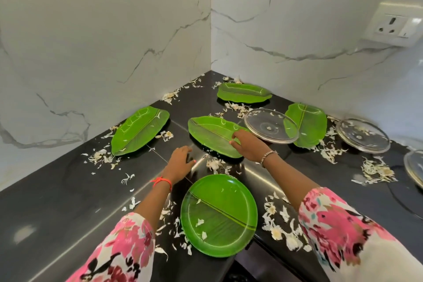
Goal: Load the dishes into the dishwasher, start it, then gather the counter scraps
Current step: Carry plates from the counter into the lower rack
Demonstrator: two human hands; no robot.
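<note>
Right hand [246, 144] pinches leaf plate [210, 131] (long axis far-left to near-right)

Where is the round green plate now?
Head view, bottom centre: the round green plate lies at the black counter edge, just nearer than the left hand.
</note>
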